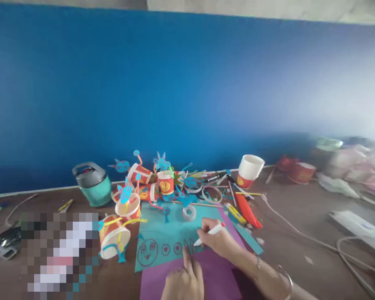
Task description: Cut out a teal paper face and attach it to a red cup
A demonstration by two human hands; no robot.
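My right hand is closed around a white marker whose tip rests on a teal sheet of paper. Red drawings, a round face and small circles, run along that sheet's near edge. My left hand lies on the paper's lower edge with a finger stretched toward the marker tip, over a purple sheet. A clear tape roll sits on the teal sheet just beyond the marker.
Several decorated red-and-white paper cups with blue cut-outs crowd the far left of the paper. A teal jug, a stack of plain cups, red scissors, a white cable and scattered scraps lie on the brown table before a blue wall.
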